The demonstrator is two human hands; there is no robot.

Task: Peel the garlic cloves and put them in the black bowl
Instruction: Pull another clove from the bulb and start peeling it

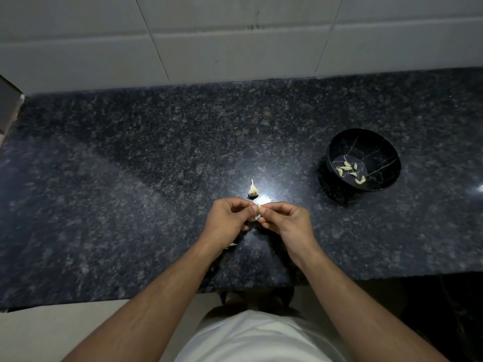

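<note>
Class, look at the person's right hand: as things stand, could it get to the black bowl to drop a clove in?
Probably yes. The black bowl sits open-topped to the right hand's side, with only bare counter between them. For now both hands pinch the garlic clove.

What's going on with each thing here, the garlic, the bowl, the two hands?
Garlic clove: pinched between both hands' fingertips, above the counter.
Left hand: fingers curled, pinching the clove.
Right hand: fingers curled, pinching the clove.
Garlic bulb remnant: standing on the granite counter, untouched.
Black bowl: upright, holding several peeled cloves.
</note>
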